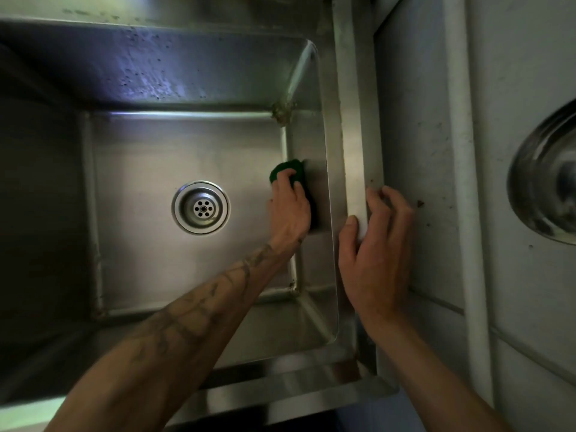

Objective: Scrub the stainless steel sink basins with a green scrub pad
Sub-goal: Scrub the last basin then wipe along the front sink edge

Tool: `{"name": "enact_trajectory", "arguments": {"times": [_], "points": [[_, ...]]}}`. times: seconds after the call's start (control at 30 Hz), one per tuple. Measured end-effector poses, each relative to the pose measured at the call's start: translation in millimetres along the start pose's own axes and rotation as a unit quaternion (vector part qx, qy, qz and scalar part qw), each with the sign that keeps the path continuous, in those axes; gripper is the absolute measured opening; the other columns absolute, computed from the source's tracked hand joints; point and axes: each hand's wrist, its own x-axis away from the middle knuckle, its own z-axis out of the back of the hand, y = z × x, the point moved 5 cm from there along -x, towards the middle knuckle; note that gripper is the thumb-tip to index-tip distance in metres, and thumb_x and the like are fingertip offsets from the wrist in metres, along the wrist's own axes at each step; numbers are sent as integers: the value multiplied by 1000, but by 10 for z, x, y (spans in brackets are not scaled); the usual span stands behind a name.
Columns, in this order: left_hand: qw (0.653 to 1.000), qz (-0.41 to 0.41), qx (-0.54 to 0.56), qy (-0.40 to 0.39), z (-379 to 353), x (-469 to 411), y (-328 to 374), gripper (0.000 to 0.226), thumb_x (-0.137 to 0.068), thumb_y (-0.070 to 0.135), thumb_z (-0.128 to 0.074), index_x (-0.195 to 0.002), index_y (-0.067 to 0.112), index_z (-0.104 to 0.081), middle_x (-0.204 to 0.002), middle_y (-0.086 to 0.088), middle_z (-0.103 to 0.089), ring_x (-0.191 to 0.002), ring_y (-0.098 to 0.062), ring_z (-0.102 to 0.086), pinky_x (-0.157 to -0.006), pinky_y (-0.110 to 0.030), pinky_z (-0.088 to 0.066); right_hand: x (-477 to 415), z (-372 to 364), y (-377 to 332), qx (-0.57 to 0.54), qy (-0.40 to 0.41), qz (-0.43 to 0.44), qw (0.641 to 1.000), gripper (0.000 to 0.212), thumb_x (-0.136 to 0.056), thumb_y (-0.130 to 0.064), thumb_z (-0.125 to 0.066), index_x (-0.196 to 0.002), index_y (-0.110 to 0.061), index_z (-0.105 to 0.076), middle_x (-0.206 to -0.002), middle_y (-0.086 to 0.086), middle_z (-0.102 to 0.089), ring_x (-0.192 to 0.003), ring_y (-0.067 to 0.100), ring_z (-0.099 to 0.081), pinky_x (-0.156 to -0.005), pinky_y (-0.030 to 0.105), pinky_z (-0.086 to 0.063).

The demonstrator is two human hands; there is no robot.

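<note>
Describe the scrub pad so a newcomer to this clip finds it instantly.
Start at the stainless steel sink basin with the round metal drain. On its right inner wall, the left hand presses a dark green scrub pad. It is the only green thing among grey metal.

Dim overall, greenish cast. Bluish-white glare patch on back wall above drain, soft sheen on steel around drain. Left of drain: deep shadow, detail lost. Right of drain: rim catches pale streak. Far right of drain: bowl blurred (motion or focus, cannot tell). Straight edges bow toward frame borders. Fine detail soft throughout.
</note>
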Motion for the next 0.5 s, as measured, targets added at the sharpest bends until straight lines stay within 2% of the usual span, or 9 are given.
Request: {"name": "enact_trajectory", "arguments": {"times": [0.03,0.1,0.17,0.2,0.27,0.37,0.4,0.5], "points": [[1000,-14,11,5,9,3,40,36,-116,16,-37,-150,11,-47,-149,-15,-55,-129,-36,-58,-114,-56,-45,-1,-4,0,0,-2,-1,1000,44,-105,-25,-57,-144,-11,-47,-151,15,-39,-126,27,-53,-94,39,-57],[993,-100,47,31,30,78,237,32,-115,21,-38,-145,19,-49,-142,-10,-58,-123,-32,-60,-106,-57,-50,-12,-10,7,2,-2,-5,1000,44,-104,-25,-57,-145,-10,-47,-151,15,-39,-126,26,-53,-95,37,-56],[980,-175,72,62,57,167,372,32,-112,30,-37,-142,30,-47,-140,-3,-57,-121,-25,-58,-104,-52,-52,-10,-13,8,5,-2,-6,1000,46,-103,-25,-59,-145,-10,-47,-150,16,-40,-125,26,-52,-96,32,-53],[977,-187,74,66,56,183,384,33,-111,32,-37,-143,32,-47,-141,-2,-56,-122,-23,-57,-104,-49,-52,-14,-8,4,6,-1,-7,1000,46,-103,-25,-59,-145,-10,-47,-150,17,-40,-125,25,-52,-96,30,-51],[986,-153,52,47,38,116,274,36,-114,26,-39,-149,22,-47,-145,-6,-55,-126,-25,-57,-108,-49,-50,-20,3,-9,6,-3,-8,1000,45,-103,-25,-59,-144,-10,-47,-150,16,-41,-124,24,-52,-95,26,-48],[1000,-26,13,-8,15,-55,30,37,-116,15,-38,-152,10,-46,-152,-16,-52,-131,-36,-57,-114,-55,-46,-20,11,-19,5,-4,-14,1000,45,-103,-24,-60,-144,-10,-48,-150,16,-40,-124,24,-52,-94,25,-47],[1000,-12,12,-14,17,-82,30,37,-115,15,-39,-151,9,-46,-150,-17,-53,-130,-38,-58,-113,-56,-46,-20,10,-20,6,-3,-14,1000,45,-103,-24,-60,-144,-10,-48,-150,16,-40,-123,23,-52,-95,25,-46],[994,-92,48,31,57,-69,338,30,-113,20,-40,-142,18,-50,-139,-12,-60,-121,-35,-60,-106,-59,-49,-20,9,-16,4,-6,-12,1000,45,-102,-23,-61,-143,-10,-48,-149,16,-41,-123,23,-53,-93,23,-45]]}}
